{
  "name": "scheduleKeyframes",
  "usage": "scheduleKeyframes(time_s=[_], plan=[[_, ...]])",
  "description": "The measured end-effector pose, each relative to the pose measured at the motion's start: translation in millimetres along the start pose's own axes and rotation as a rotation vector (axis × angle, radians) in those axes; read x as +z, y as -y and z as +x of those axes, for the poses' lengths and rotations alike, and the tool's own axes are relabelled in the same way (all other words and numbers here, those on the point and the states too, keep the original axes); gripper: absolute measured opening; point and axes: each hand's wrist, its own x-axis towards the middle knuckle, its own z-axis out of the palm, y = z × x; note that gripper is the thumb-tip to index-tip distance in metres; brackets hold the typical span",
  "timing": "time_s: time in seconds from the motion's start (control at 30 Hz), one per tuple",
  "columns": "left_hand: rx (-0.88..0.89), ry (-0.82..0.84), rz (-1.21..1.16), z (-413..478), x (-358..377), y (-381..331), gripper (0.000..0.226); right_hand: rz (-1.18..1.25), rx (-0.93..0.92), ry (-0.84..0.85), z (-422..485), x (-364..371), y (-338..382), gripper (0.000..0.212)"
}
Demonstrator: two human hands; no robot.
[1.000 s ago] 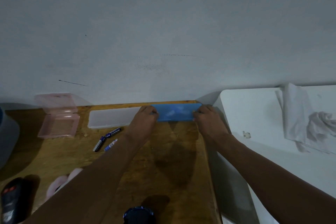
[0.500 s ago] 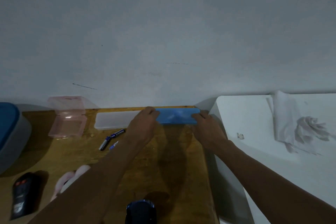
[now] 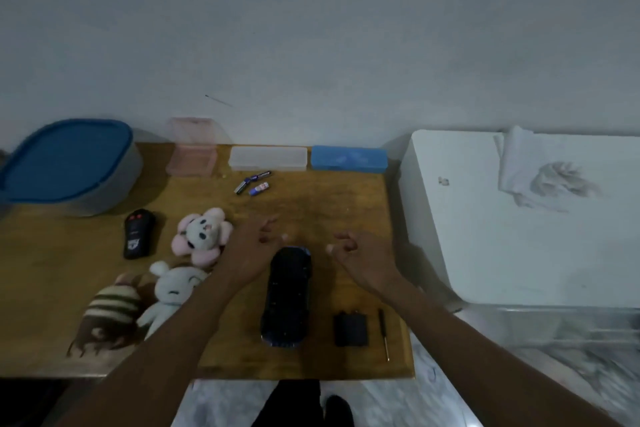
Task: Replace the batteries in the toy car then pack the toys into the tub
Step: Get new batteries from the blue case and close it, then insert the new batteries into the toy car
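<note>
Both hands (image 3: 250,253) (image 3: 367,255) withdrawn from case (image 3: 348,159), flanking car (image 3: 287,298)

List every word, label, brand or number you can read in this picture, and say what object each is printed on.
Nothing here reads clearly.
Dark blue cylindrical battery: white lettering along its side, too blurred to read.
Small blue-and-white battery: print too small to read.
Black plastic remote control: white mark near its lower end, blurred.

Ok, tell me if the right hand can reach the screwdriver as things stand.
Probably yes: the right hand holds nothing, and the screwdriver lies uncovered close beside that arm, with nothing across it.
</note>
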Motion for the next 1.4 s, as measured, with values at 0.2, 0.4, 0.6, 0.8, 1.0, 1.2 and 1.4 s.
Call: scheduleKeyframes(time_s=[0.2,0.4,0.6,0.8,1.0,1.2,1.4], plan=[[-0.034,0.192,-0.074,-45,6,36,0.043,0.191,0.134,0.097,-42,38,-1,0.051],[-0.077,0.338,-0.225,-55,12,52,0.082,0.281,0.259,0.104,-58,65,10,0.050],[-0.078,0.328,-0.273,-59,6,55,0.085,0.316,0.279,0.038,-67,79,28,0.034],[0.007,0.342,-0.340,-62,-22,49,0.084,0.365,0.283,0.001,-67,82,49,0.031],[0.206,0.347,-0.390,-56,-62,37,0.085,0.368,0.142,-0.044,-58,68,93,0.024],[0.241,0.302,-0.417,-44,-83,37,0.102,0.308,0.067,-0.019,-45,62,122,0.023],[0.187,0.260,-0.490,-15,-93,45,0.103,0.233,0.027,0.055,-2,60,134,0.026]])
